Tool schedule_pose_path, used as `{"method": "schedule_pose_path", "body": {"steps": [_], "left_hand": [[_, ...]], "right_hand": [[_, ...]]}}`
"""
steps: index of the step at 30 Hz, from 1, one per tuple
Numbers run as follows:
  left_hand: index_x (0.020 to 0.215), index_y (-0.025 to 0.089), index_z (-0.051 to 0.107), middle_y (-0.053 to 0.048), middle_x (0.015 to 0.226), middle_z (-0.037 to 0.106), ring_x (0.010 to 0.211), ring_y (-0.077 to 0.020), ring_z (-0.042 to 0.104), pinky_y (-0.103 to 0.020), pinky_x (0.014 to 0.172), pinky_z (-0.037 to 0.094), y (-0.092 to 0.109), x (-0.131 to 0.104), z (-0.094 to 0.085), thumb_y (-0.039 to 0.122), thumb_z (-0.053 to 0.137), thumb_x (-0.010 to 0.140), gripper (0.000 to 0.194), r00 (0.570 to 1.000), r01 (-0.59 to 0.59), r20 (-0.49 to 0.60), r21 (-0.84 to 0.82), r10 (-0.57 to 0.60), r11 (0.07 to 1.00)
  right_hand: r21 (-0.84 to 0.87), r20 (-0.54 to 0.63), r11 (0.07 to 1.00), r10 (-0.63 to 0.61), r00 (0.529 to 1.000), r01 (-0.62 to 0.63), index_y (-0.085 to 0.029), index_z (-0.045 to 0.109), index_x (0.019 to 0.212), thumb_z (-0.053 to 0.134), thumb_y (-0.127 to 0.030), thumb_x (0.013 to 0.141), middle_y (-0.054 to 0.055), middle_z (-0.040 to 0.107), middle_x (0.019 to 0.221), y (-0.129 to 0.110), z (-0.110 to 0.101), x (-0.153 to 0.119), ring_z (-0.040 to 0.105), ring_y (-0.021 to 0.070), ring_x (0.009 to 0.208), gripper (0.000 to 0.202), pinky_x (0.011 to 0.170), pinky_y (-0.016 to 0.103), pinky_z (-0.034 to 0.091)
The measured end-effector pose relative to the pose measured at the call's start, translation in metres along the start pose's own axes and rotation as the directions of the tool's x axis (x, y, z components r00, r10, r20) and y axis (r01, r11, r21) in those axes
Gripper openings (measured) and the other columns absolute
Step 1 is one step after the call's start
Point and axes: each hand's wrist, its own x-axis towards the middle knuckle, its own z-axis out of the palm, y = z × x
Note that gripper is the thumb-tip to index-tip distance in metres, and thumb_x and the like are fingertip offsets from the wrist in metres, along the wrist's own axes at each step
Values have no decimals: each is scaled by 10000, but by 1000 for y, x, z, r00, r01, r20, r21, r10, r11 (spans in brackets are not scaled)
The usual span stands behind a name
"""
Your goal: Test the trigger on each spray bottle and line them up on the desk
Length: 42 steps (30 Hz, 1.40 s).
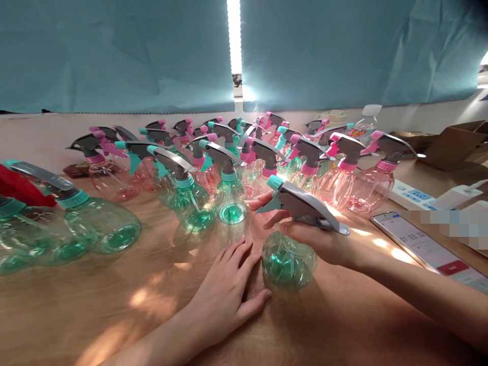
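My right hand is wrapped round the neck of a green spray bottle with a grey and teal trigger head. The bottle stands near the middle of the wooden table, and its nozzle points to the left. Beside its base, my left hand lies palm down on the table with the fingers spread, holding nothing. Just beyond the hands are two more green spray bottles, both upright.
Several pink spray bottles and green ones crowd the back. At the left, a red object lies against more green bottles. A phone, a power strip and a brown box are at the right.
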Motion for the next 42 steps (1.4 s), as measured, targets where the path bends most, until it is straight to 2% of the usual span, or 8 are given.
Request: {"method": "schedule_pose_path", "body": {"steps": [4, 7, 12, 22, 28, 32, 35, 42], "left_hand": [[1368, 193, 459, -136, 1446, 453, 1349, -331, 369, -540, 1118, 299, 0, -1, 2, 453, 581, 922, 530, 1000, 2, -13, 9, -2, 1000], [1378, 205, 450, -131, 1460, 444, 1351, -332, 373, -545, 1119, 299, -1, -1, 3, 447, 577, 924, 531, 1000, 1, -19, 12, 0, 1000], [1385, 199, 453, -135, 1459, 445, 1349, -344, 376, -544, 1103, 333, -3, -2, 4, 457, 565, 931, 535, 999, -5, -37, 21, 6, 1000], [1380, 188, 452, -141, 1467, 435, 1355, -339, 366, -546, 1114, 314, -3, -1, 4, 464, 561, 939, 532, 1000, -5, -24, 36, 6, 999], [1382, 208, 448, -136, 1466, 439, 1353, -344, 372, -549, 1106, 326, -3, -1, 4, 450, 563, 938, 519, 999, -7, -36, 16, 7, 1000], [1377, 200, 450, -140, 1464, 442, 1356, -340, 373, -546, 1115, 316, -2, -1, 3, 450, 566, 939, 517, 1000, -7, -28, 14, 7, 1000], [1377, 213, 450, -128, 1461, 449, 1355, -337, 377, -546, 1114, 322, -2, -2, 4, 448, 565, 939, 510, 999, -2, -36, 12, 3, 1000], [1361, 185, 470, -147, 1451, 458, 1349, -349, 389, -556, 1099, 344, 0, 0, -1, 433, 580, 929, 510, 1000, 4, -15, 10, -4, 1000]], "right_hand": [[-56, -34, 998, -6, 999, 4, -237, 632, 973, 497, -78, 698, 14, 677, 972, -5, 2, 3, 619, 129, 703, 345, 616, 264, 499], [-70, -65, 996, -57, 996, 53, -223, 648, 922, 503, -101, 678, 22, 680, 939, -6, 2, 3, 641, 158, 779, 308, 682, 288, 525], [-250, -108, 968, -61, 992, 32, -220, 643, 856, 523, -133, 700, -19, 606, 711, 0, -1, -1, 490, 102, 522, 215, 488, 242, 419], [-395, 47, 915, 110, 993, -83, -235, 576, 862, 541, -128, 749, -35, 584, 726, -16, -13, -5, 483, 103, 557, 160, 515, 244, 389], [-353, 54, 935, 60, 997, -37, -259, 610, 989, 506, -128, 746, -35, 568, 637, -6, -13, -2, 499, 139, 527, 295, 508, 282, 421], [-202, 33, 975, -88, 996, 93, -242, 629, 1031, 505, -120, 743, 16, 673, 842, 0, -7, 1, 667, 195, 792, 337, 748, 353, 554], [-119, 0, 978, -169, 986, 168, -236, 625, 1072, 516, -99, 773, 44, 688, 1108, 3, -3, 1, 655, 204, 1069, 346, 937, 378, 534], [-70, -86, 990, -128, 988, 122, -211, 603, 1098, 587, -128, 816, 68, 700, 1145, 8, 3, 0, 699, 180, 976, 295, 860, 344, 590]]}}
